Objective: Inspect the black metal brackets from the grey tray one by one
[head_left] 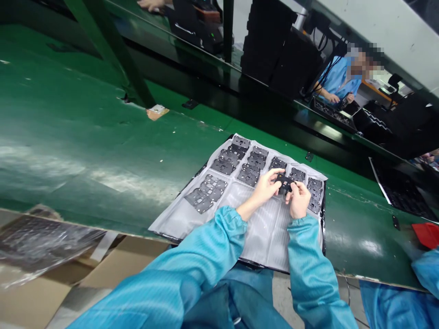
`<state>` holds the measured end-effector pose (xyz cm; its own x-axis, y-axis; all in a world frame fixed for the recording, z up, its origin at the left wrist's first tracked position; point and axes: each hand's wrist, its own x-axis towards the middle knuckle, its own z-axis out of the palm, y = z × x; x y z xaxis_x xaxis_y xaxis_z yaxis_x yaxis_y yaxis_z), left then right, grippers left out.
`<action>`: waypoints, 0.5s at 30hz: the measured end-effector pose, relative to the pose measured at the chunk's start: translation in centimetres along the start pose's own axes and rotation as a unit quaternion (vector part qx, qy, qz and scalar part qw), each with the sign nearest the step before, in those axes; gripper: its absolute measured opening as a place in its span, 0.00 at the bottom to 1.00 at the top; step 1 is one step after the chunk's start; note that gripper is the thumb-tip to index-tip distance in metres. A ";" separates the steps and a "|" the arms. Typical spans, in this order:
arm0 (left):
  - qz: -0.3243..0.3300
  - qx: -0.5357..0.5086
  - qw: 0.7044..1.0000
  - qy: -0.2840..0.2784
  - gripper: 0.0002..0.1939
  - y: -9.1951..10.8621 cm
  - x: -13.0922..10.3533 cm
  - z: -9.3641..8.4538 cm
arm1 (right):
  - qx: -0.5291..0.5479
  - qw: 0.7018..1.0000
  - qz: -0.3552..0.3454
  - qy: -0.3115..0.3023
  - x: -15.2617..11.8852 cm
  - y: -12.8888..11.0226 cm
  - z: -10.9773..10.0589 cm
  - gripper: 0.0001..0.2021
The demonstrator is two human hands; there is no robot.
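Between my two hands is a small black plate-like part with cut-outs (285, 183), raised over a tray (240, 196) lined with whitish film. My left hand (266, 187) pinches its left end, and my right hand (299, 197) grips its right end. Similar dark parts lie in overlapping groups along the tray's far side, such as one group (249, 173) just left of my left hand. Another group (206, 193) rests in the left part of the tray. My right hand partly covers the parts beneath it.
A green post (116, 55) rises from the green bench (85, 151) at the left. Beyond a dark conveyor strip (212, 91), a person in blue (338, 77) handles parts. A red container (426, 234) and a blue sleeve (427, 269) are at the right.
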<state>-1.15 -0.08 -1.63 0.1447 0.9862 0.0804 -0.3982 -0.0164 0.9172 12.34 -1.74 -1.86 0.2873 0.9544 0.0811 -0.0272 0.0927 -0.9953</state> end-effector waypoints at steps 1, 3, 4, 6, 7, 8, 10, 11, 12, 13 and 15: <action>-0.002 0.004 1.000 0.000 0.20 0.2 -0.1 -0.1 | -0.002 1.000 0.002 0.001 0.0 0.0 0.0 0.15; -0.010 0.010 1.000 0.002 0.17 0.3 -0.1 -0.1 | -0.001 1.000 0.008 0.003 0.0 -0.1 -0.1 0.15; -0.013 0.012 1.000 0.003 0.17 0.3 -0.2 -0.1 | 0.001 1.000 0.012 0.002 0.0 -0.1 -0.1 0.15; -0.015 0.017 1.000 0.008 0.18 0.3 -0.2 -0.1 | 0.005 1.000 0.019 -0.003 -0.1 -0.1 -0.1 0.14; -0.015 0.020 1.000 0.014 0.17 0.2 -0.3 -0.1 | 0.006 1.000 0.022 -0.007 -0.1 -0.1 -0.1 0.14; -0.013 0.023 0.999 0.022 0.17 0.2 -0.3 -0.1 | 0.006 1.000 0.025 -0.012 -0.1 -0.1 -0.1 0.14; -0.005 0.030 0.999 0.040 0.17 0.1 -0.2 -0.2 | 0.003 1.000 0.023 -0.021 -0.2 0.0 0.0 0.14; -0.002 0.031 0.998 0.046 0.18 0.1 -0.2 -0.2 | 0.003 1.000 0.020 -0.023 -0.2 0.0 0.0 0.14; -0.004 0.028 0.998 0.047 0.18 0.1 -0.2 -0.1 | 0.004 1.000 0.017 -0.023 -0.2 0.1 0.0 0.14; -0.009 0.022 0.999 0.045 0.18 0.1 -0.1 -0.1 | 0.005 1.000 0.014 -0.022 -0.1 0.1 0.0 0.14; -0.032 0.004 0.999 0.029 0.17 0.2 -0.1 0.0 | 0.010 1.000 0.010 -0.018 -0.1 0.1 0.0 0.14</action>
<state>-1.23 -0.19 -1.43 0.1169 0.9931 -0.0020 -0.3830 0.0470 0.9225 12.29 -1.79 -1.92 0.2521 0.9656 0.0629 -0.0518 0.0784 -0.9956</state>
